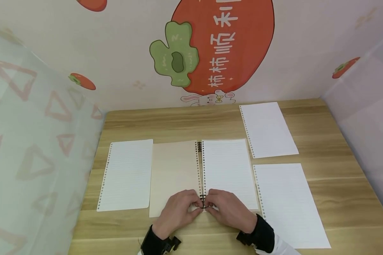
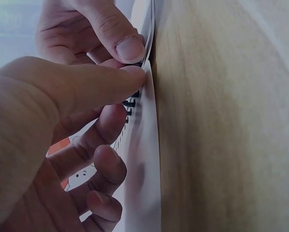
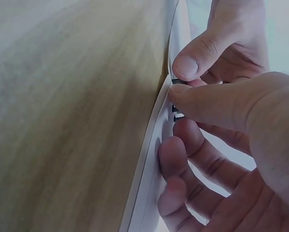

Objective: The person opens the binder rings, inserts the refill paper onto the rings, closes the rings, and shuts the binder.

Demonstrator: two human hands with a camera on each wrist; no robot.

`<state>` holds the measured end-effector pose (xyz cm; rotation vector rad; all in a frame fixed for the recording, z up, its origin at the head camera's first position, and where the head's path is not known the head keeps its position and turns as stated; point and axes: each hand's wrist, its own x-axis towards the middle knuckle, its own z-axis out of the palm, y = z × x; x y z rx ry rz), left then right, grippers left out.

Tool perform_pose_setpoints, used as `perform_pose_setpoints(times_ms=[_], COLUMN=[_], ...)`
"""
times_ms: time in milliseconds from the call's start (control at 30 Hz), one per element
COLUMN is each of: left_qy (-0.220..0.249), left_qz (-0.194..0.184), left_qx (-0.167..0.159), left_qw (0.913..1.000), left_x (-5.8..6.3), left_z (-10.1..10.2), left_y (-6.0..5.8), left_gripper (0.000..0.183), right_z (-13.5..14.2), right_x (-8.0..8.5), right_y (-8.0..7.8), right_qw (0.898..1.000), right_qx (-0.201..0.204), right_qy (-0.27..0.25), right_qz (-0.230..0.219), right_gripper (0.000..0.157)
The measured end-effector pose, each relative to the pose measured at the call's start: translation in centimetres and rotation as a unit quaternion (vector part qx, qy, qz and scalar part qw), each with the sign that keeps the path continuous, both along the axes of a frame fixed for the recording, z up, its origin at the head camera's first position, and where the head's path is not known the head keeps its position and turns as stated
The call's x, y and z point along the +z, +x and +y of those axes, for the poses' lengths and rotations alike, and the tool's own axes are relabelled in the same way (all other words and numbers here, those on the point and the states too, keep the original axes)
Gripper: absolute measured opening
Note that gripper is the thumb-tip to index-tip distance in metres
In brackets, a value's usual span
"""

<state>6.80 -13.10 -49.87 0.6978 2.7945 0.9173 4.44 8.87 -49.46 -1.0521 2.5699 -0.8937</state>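
A loose-leaf notebook lies spread out, its tan cover [image 1: 173,170] on the left and a stack of lined paper [image 1: 225,166] on the right. Both have punched holes along the middle. At the spine's lower end is a black binder ring strip [image 1: 203,198], which my left hand [image 1: 181,209] and right hand [image 1: 228,209] pinch from either side, thumbs and index fingers almost meeting. The wrist views show black ring teeth [image 2: 129,103] between the fingertips, partly hidden by them. Another black ring strip [image 1: 199,147] sits at the spine's top.
Left of the notebook lies a lined punched sheet [image 1: 126,175]. To the right are two more, one upper [image 1: 269,129] and one lower [image 1: 290,202], the lower partly under the right forearm. Printed curtains stand behind and beside the wooden table [image 1: 178,124].
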Motion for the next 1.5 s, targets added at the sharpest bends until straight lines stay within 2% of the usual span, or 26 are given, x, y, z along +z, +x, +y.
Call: perform_pose_setpoints(times_ms=[267,933,1500], left_qy=[0.003,0.0,0.016], left_qz=[0.004,-0.008,0.007], left_qx=[0.016,0.008,0.007], left_qw=[0.9999,0.9999,0.9998], left_x=[-0.26,-0.38,-0.82], left_z=[0.03,0.07,0.04], left_y=[-0.37,-0.95,-0.92], left_gripper=[0.009,0.007,0.011], right_z=[-0.18,-0.51,-0.38], right_x=[0.0,-0.19,-0.69], right_y=[-0.25,-0.34,-0.36], right_qw=[1.0,0.999,0.997], right_qx=[-0.007,-0.041,-0.036], right_qy=[-0.003,-0.005,-0.015], right_qz=[0.014,0.017,0.067], right_gripper=[0.008,0.01,0.013])
